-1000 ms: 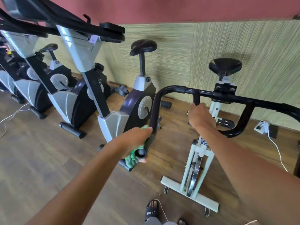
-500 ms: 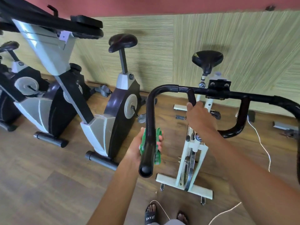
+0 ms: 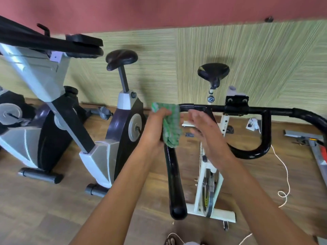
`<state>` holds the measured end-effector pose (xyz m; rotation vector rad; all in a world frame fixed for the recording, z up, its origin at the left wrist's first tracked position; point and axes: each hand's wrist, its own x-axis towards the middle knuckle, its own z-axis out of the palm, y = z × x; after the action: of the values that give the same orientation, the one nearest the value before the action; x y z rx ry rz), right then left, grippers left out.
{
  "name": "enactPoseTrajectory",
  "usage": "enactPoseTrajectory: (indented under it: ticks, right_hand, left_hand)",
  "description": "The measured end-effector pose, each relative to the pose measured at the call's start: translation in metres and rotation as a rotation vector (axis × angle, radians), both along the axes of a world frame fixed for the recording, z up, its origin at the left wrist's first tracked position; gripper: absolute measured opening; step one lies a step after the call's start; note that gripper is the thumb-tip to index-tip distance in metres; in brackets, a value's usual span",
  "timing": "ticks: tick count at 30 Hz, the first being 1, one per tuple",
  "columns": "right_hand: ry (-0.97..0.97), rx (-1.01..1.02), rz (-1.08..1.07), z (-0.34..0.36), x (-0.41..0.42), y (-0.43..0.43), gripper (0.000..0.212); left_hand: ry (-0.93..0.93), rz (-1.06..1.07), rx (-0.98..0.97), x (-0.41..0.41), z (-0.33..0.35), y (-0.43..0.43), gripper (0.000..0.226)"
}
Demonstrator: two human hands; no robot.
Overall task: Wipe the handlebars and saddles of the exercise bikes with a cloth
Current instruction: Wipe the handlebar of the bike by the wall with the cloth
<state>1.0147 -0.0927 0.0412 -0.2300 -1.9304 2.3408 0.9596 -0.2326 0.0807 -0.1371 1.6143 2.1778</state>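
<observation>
Left hand [image 3: 156, 125] clamps green checked cloth [image 3: 170, 126] over the black handlebar [image 3: 247, 109] bend (white bike). Right hand [image 3: 203, 128] hovers open, fingers spread, just beside the cloth.

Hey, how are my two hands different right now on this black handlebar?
The left hand is closed around the green cloth, pressing it on the bend of the handlebar; the right hand holds nothing. The left hand's fingers are curled in a grip, while the right hand's are spread open, off the bar as far as I can tell. Both hover near the same left corner of the bar.
</observation>
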Motion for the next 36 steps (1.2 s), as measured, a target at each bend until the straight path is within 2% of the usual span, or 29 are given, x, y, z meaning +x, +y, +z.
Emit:
enactPoseTrajectory:
  ticks: [3, 5, 7, 12, 14, 16, 19, 21, 23, 25, 28, 30, 33, 36]
  right_hand:
    - [0.000, -0.387, 0.175, 0.003, -0.002, -0.014, 0.065]
    - [-0.083, -0.564, 0.104, 0.006, -0.001, -0.017, 0.057]
    - [-0.150, -0.681, 0.020, 0.003, -0.001, -0.019, 0.045]
    - [-0.272, -0.712, -0.221, -0.008, -0.018, -0.021, 0.035]
    - [-0.340, -0.613, -0.397, -0.013, -0.032, -0.017, 0.025]
    - [-0.451, -0.432, -0.438, -0.015, -0.052, -0.017, 0.020]
    - [-0.541, -0.304, -0.397, -0.011, -0.089, -0.027, 0.030]
    - [-0.534, -0.283, -0.408, -0.005, -0.111, -0.035, 0.049]
    - [-0.556, -0.231, -0.413, -0.011, -0.126, -0.046, 0.053]
    - [-0.570, -0.057, -0.324, -0.011, -0.125, -0.058, 0.045]
    - [-0.505, 0.371, -0.028, -0.005, -0.086, -0.073, 0.047]
    - [-0.520, 0.542, 0.150, -0.004, -0.043, -0.072, 0.045]
    - [-0.661, 0.526, 0.306, 0.002, 0.016, -0.067, 0.048]
    - [-0.600, 0.496, 0.210, 0.007, -0.007, -0.069, 0.055]
  left_hand:
    - [-0.251, -0.179, 0.194, -0.001, 0.006, 0.009, 0.020]
    - [-0.253, -0.237, 0.178, 0.000, 0.005, 0.012, 0.022]
    - [-0.151, -0.255, -0.018, -0.005, 0.000, 0.017, 0.025]
    - [0.474, -0.073, -0.778, -0.045, -0.012, 0.017, 0.042]
    - [0.487, -0.152, -0.986, -0.070, -0.022, 0.008, 0.037]
    - [0.420, -0.288, -1.045, -0.085, -0.030, 0.000, 0.029]
    - [0.354, -0.278, -0.996, -0.090, -0.031, -0.005, 0.033]
    - [0.291, -0.248, -0.934, -0.092, -0.029, -0.005, 0.029]
    - [0.247, -0.239, -0.868, -0.095, -0.029, -0.007, 0.025]
    - [0.231, -0.247, -0.836, -0.099, -0.033, -0.008, 0.020]
    - [0.208, -0.248, -0.821, -0.103, -0.032, -0.007, 0.010]
    - [0.194, -0.277, -0.839, -0.106, -0.032, -0.006, 0.009]
    - [0.173, -0.258, -0.835, -0.110, -0.033, -0.005, 0.011]
    - [0.147, -0.216, -0.837, -0.111, -0.032, -0.002, 0.007]
